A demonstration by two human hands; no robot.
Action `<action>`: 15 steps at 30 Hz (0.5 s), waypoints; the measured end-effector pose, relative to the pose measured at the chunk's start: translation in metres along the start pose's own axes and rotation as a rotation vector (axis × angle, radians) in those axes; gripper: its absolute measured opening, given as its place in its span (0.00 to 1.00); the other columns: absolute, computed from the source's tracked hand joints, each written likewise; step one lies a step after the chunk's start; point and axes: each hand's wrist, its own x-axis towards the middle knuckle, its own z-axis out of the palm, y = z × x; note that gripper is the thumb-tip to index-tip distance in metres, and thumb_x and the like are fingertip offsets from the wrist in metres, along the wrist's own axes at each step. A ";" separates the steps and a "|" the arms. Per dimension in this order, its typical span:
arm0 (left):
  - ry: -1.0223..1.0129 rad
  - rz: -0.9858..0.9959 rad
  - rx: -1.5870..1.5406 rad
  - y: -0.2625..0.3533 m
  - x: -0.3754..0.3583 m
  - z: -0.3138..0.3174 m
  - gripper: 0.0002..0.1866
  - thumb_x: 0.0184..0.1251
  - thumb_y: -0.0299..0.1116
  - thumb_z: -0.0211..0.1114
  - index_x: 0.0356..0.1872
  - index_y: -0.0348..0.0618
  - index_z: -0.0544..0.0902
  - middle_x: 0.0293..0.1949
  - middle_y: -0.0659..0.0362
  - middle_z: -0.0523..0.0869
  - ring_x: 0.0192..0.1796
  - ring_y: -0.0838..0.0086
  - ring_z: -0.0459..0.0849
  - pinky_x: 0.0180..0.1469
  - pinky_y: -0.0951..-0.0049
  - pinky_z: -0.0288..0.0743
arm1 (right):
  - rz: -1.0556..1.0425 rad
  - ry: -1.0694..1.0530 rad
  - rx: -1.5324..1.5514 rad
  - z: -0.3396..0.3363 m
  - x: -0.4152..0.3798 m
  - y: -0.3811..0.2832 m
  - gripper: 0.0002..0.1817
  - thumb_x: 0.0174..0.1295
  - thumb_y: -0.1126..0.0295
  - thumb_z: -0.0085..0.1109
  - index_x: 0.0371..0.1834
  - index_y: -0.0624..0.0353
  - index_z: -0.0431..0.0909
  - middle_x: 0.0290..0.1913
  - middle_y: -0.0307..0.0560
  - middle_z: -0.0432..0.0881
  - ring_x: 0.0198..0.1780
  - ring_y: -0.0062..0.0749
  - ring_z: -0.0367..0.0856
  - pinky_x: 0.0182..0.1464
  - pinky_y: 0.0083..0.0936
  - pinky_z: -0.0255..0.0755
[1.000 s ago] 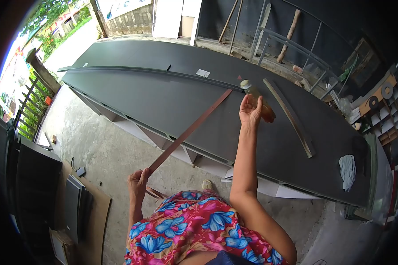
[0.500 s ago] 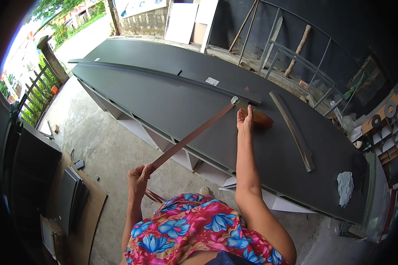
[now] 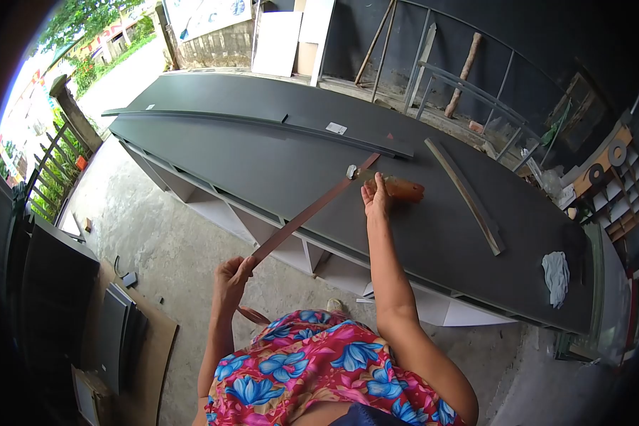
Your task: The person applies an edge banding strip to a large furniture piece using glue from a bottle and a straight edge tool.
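Note:
My left hand [image 3: 232, 278] is closed on a long, thin brown strip [image 3: 302, 214], which stretches up and right over the dark panel. More of the strip hangs below this hand, beside the flowered clothing. My right hand [image 3: 376, 197] grips an amber-brown bottle [image 3: 407, 190] lying nearly on its side, its body partly behind the fingers. At the bottle's left end, a whitish tip [image 3: 352, 172] meets the strip a short way below its far end. The big dark panel [image 3: 263, 160] forms the top of a long cabinet under both hands.
Long dark rails [image 3: 248, 122] lie along the panel's far side. To the right are a narrow bar [image 3: 465, 195] and a pale crumpled cloth [image 3: 556, 279]. Boards [image 3: 117, 326] lie on the floor at left. Metal frames [image 3: 468, 85] lean near the back wall.
The bottle and right hand have moved down and left along the strip, so some strip now shows beyond the tip. My left hand has shifted slightly right. The view has tilted a little.

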 end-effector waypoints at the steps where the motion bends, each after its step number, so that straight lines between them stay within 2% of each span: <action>1: -0.015 0.008 -0.010 -0.001 0.002 -0.001 0.16 0.65 0.41 0.61 0.25 0.38 0.83 0.16 0.70 0.71 0.21 0.88 0.64 0.22 0.82 0.54 | 0.005 -0.002 0.005 0.001 -0.007 0.004 0.30 0.45 0.61 0.75 0.51 0.54 0.70 0.40 0.40 0.76 0.35 0.27 0.78 0.44 0.26 0.77; 4: -0.078 -0.030 0.022 0.000 0.008 -0.008 0.16 0.65 0.42 0.61 0.24 0.39 0.82 0.17 0.70 0.71 0.21 0.88 0.63 0.22 0.82 0.54 | 0.032 -0.012 0.030 0.001 -0.025 0.013 0.27 0.45 0.62 0.75 0.48 0.55 0.72 0.39 0.40 0.77 0.34 0.27 0.79 0.42 0.26 0.78; 7: -0.099 -0.020 0.007 -0.001 0.017 -0.014 0.17 0.65 0.43 0.61 0.23 0.40 0.81 0.17 0.71 0.71 0.21 0.88 0.63 0.22 0.82 0.54 | 0.050 0.022 0.083 0.001 -0.044 0.022 0.23 0.43 0.62 0.76 0.40 0.54 0.75 0.31 0.38 0.80 0.29 0.27 0.82 0.38 0.25 0.79; 13: -0.132 0.026 -0.087 0.007 0.030 -0.019 0.18 0.65 0.44 0.61 0.21 0.41 0.79 0.16 0.71 0.70 0.20 0.89 0.61 0.21 0.82 0.52 | 0.068 -0.018 0.153 -0.003 -0.071 0.031 0.19 0.45 0.63 0.75 0.38 0.54 0.77 0.30 0.40 0.81 0.31 0.28 0.82 0.39 0.25 0.80; 15: -0.137 0.025 -0.084 0.004 0.034 -0.021 0.18 0.65 0.44 0.61 0.20 0.41 0.78 0.16 0.71 0.70 0.20 0.89 0.62 0.21 0.83 0.52 | 0.052 -0.034 0.178 -0.003 -0.068 0.027 0.22 0.44 0.63 0.75 0.41 0.54 0.75 0.31 0.39 0.80 0.31 0.28 0.81 0.39 0.25 0.78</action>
